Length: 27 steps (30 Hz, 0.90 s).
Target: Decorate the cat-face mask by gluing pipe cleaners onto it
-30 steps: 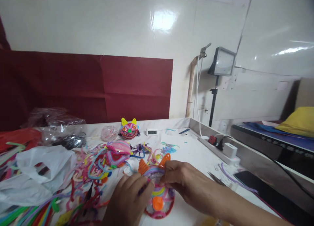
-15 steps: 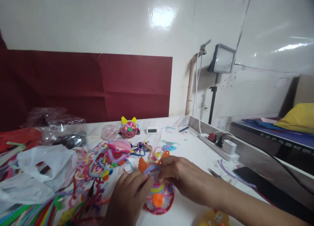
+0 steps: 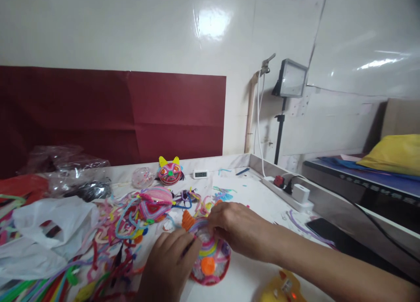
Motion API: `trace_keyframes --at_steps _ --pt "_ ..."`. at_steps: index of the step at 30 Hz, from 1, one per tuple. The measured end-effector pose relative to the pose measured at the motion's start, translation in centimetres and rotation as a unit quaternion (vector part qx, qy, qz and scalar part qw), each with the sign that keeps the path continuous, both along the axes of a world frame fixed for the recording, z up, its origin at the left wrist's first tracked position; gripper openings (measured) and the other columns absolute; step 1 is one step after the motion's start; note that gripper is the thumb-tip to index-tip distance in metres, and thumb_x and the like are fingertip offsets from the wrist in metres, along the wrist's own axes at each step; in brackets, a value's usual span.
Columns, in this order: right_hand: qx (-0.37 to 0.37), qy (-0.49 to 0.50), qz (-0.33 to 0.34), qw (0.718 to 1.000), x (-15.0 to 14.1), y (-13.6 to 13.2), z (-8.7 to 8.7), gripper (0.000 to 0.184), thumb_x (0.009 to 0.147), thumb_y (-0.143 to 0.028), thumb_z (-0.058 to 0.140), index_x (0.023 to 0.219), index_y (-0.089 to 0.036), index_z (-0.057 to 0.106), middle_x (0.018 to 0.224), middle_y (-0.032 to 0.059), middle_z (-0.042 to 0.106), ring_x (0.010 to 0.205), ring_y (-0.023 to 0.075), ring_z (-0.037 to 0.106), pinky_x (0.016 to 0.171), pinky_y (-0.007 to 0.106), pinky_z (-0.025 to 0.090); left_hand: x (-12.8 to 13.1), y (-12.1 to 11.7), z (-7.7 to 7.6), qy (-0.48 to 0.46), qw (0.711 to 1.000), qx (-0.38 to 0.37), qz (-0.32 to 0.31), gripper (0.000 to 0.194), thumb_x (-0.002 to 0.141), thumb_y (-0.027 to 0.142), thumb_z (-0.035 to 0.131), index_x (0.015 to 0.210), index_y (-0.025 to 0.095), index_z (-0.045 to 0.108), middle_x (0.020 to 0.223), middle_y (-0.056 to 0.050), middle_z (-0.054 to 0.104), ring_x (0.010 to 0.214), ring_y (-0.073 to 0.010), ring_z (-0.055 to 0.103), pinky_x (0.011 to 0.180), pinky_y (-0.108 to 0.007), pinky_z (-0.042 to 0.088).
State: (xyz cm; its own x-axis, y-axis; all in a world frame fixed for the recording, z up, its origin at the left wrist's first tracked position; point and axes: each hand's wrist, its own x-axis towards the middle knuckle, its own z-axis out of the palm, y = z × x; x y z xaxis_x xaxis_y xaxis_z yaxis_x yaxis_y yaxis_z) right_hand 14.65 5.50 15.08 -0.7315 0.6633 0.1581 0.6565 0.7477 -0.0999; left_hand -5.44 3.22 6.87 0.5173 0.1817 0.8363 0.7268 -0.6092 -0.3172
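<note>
A round pipe-cleaner face (image 3: 210, 260) with orange ears and an orange nose lies on the white table (image 3: 256, 197) in front of me. My left hand (image 3: 170, 262) rests on its left edge, fingers curled, pinching a dark purple pipe cleaner against it. My right hand (image 3: 234, 225) covers the top right of the face, fingers closed on its rim by the orange ear. A finished face with yellow ears (image 3: 169, 172) stands at the back. Another pink woven piece (image 3: 155, 203) lies amid loose pipe cleaners.
A heap of coloured pipe cleaners (image 3: 108, 240) and white plastic bags (image 3: 49, 232) fills the left. A small digital clock (image 3: 200, 174), a power strip (image 3: 288, 192), a lamp on a stand (image 3: 290, 79), a phone (image 3: 320, 227) and a yellow object (image 3: 284, 289) are on the right.
The view has drifted slightly to the right. My right hand has slid left over the orange ear, covering it. The left hand has stayed on the face's left edge.
</note>
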Motion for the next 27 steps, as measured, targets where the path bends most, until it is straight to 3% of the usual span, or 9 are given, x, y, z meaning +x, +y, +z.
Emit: trace_keyframes --at_steps 13,19,27 --pt "-0.007 -0.059 -0.034 0.998 -1.0 0.3 1.1 0.018 0.080 -0.003 0.064 0.086 -0.016 0.075 0.086 0.0084 0.078 0.084 0.0205 0.070 0.063 0.024 0.040 0.3 0.0 1.0 0.050 0.996 0.073 0.015 0.040 0.103 0.012 0.030 0.091 0.023 0.067 0.073 0.000 0.073 0.071 -0.0152 0.067 0.071 -0.030 0.044" --pt "-0.002 -0.075 -0.036 0.997 -1.1 0.5 1.3 0.016 0.081 -0.006 0.063 0.086 -0.016 0.075 0.087 0.0093 0.078 0.083 0.0214 0.071 0.058 0.025 0.035 0.2 0.1 0.5 0.049 0.996 0.072 0.014 0.040 0.104 0.015 0.030 0.094 0.024 0.068 0.075 -0.002 0.073 0.073 -0.0168 0.067 0.074 -0.032 0.044" --pt "-0.006 -0.095 -0.039 0.995 -0.7 0.5 1.9 0.013 0.085 -0.011 0.065 0.092 -0.017 0.074 0.092 0.0085 0.078 0.087 0.0223 0.071 0.061 0.025 0.038 0.1 0.5 0.0 0.055 0.996 0.064 0.014 0.041 0.105 0.017 0.029 0.093 0.025 0.068 0.076 -0.001 0.076 0.076 -0.0177 0.068 0.077 -0.033 0.043"
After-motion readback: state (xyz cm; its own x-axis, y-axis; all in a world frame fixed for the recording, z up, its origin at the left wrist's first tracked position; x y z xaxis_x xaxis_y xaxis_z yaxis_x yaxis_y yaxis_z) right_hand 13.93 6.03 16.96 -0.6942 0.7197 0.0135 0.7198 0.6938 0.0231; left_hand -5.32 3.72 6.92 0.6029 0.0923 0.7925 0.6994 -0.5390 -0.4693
